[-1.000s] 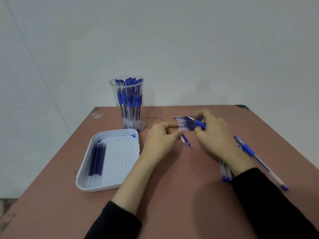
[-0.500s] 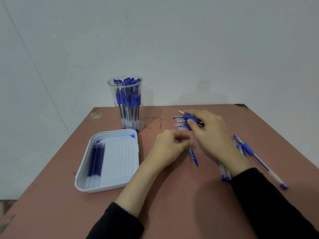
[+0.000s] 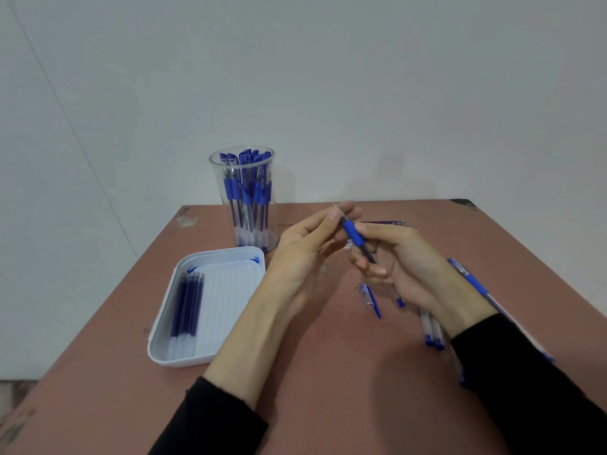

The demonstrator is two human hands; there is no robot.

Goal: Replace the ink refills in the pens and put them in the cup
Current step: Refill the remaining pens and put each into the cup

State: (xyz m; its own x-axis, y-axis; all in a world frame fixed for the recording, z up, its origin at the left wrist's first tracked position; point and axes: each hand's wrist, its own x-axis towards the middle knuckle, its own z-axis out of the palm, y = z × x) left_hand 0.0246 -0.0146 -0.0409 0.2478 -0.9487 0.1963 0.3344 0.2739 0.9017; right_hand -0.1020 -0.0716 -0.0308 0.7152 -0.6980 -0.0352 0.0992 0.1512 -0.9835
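**Held item.** The pen (image 3: pixel 356 240) is held above the table (image 3: pixel 328 405), clear of the surface, with its tip tilted toward 11 o'clock. The left hand (image 3: pixel 302 257) pinches the tip end between thumb and fingertips. The right hand (image 3: pixel 407 270) grips the barrel below the blue grip sleeve, fingers curled round it.

**Surroundings.** Directions are read from the held pen, with 12 o'clock pointing away from the person.

- 10 o'clock: the clear cup (image 3: pixel 243 205) stands upright, packed with blue pens. The fingers of the left hand lie on the line between pen and cup.
- 8 o'clock: the white tray (image 3: pixel 210 254) lies flat. The refills (image 3: pixel 187 303) lie side by side along its left wall.
- 1 o'clock: the refill pile (image 3: pixel 387 222) lies on the table, mostly hidden behind the right hand.
- 6 o'clock: a loose cap (image 3: pixel 371 300) lies on the table below the hands. A small blue-ended piece (image 3: pixel 399 302) lies near it, partly covered by the right hand; what it is cannot be told.
- 4 o'clock: loose pens (image 3: pixel 473 284) lie beyond the right wrist. A second group of pens (image 3: pixel 432 333) is partly covered by the right forearm.
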